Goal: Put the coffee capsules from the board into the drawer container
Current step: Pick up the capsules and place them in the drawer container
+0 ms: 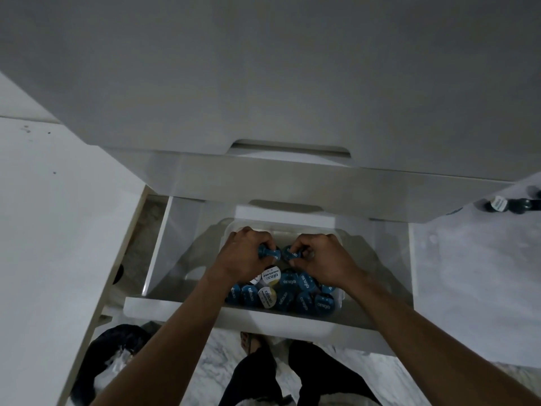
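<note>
Both hands (285, 256) over the drawer container (341, 300), each seemingly pinching blue coffee capsules (268, 252).

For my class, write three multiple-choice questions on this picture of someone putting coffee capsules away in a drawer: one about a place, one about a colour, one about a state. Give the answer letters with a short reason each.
1. Where do the stored coffee capsules lie?
A. In the clear plastic container inside the open white drawer
B. On the floor
C. On top of the cabinet

2. What colour are most capsule lids in the container?
A. Red
B. Blue
C. Green

3. What are the two hands doing?
A. Resting flat and empty
B. Pushing the drawer shut
C. Each gripping blue capsules over the container

Answers:
1 A, the blue-lidded capsules sit packed inside the container's walls.
2 B, blue lids far outnumber the few white-lidded capsules.
3 C, the left hand curls round a blue capsule and the right hand pinches another blue capsule.
</note>
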Action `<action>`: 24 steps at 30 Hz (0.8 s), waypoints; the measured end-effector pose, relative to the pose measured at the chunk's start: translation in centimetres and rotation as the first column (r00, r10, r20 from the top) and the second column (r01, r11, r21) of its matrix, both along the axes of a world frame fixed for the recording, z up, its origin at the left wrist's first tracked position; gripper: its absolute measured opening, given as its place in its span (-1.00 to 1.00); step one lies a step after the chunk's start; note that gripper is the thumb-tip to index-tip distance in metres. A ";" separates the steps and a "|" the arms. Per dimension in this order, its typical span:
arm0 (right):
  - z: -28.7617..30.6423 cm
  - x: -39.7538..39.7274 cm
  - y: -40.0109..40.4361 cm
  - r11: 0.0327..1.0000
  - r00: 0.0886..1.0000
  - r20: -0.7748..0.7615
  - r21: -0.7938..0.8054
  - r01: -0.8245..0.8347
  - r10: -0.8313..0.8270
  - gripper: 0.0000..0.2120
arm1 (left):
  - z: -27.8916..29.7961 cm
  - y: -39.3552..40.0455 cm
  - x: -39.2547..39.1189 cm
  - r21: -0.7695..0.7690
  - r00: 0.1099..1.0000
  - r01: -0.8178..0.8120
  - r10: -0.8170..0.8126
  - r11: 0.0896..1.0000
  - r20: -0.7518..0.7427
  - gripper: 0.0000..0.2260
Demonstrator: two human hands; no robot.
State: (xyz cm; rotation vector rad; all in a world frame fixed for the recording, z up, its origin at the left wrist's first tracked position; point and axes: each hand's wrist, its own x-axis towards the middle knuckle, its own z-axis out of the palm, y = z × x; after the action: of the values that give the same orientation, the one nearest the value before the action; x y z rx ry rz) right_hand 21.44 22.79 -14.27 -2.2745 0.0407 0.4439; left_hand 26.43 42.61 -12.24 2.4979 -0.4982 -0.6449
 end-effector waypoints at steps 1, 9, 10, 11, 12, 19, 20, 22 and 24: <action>0.0 0.0 -0.2 1.000 1.000 0.009 0.000 0.002 -0.002 -0.81 | 0.1 0.0 0.0 -0.002 1.000 -0.007 0.007 1.000 0.000 -0.85; 0.6 -0.3 -1.1 0.999 0.999 0.044 0.034 0.029 -0.031 -0.85 | 1.2 0.4 -0.5 0.023 0.997 -0.078 0.078 0.997 0.003 -0.82; 0.8 -0.4 -1.1 0.999 0.998 0.050 0.039 0.037 -0.039 -0.85 | 1.4 0.6 -0.6 0.021 0.996 -0.084 0.084 0.996 -0.003 -0.82; 1.0 -0.5 -1.1 0.998 0.997 0.057 0.042 0.045 -0.048 -0.84 | 1.7 0.7 -0.6 0.020 0.996 -0.094 0.094 0.995 -0.005 -0.82; 1.2 -0.7 -1.1 0.997 0.996 0.063 0.045 0.056 -0.059 -0.83 | 1.9 0.9 -0.6 0.017 0.995 -0.102 0.102 0.995 -0.002 -0.82; 3.7 -3.6 -0.6 0.977 0.974 0.104 0.096 0.193 -0.203 -0.78 | 4.2 1.6 -2.2 -0.086 0.993 -0.055 0.064 0.995 0.098 -0.79; 4.2 -4.3 -0.5 0.971 0.969 0.108 0.107 0.212 -0.224 -0.77 | 4.5 1.6 -2.6 -0.103 0.993 -0.046 0.057 0.994 0.100 -0.79; 5.1 -5.8 -0.3 0.961 0.954 0.142 0.114 0.250 -0.265 -0.76 | 5.1 1.6 -3.5 -0.156 0.994 -0.034 0.049 0.987 0.095 -0.79; 6.0 -7.4 -0.4 0.947 0.931 0.184 0.127 0.296 -0.315 -0.74 | 5.7 1.1 -4.4 -0.221 0.994 -0.016 0.040 0.975 0.104 -0.80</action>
State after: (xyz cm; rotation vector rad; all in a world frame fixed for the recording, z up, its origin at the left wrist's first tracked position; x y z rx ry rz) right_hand 13.99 22.40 -8.29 -2.1568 0.2619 0.0485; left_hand 22.03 43.72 -6.55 2.3329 -0.5424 -0.4206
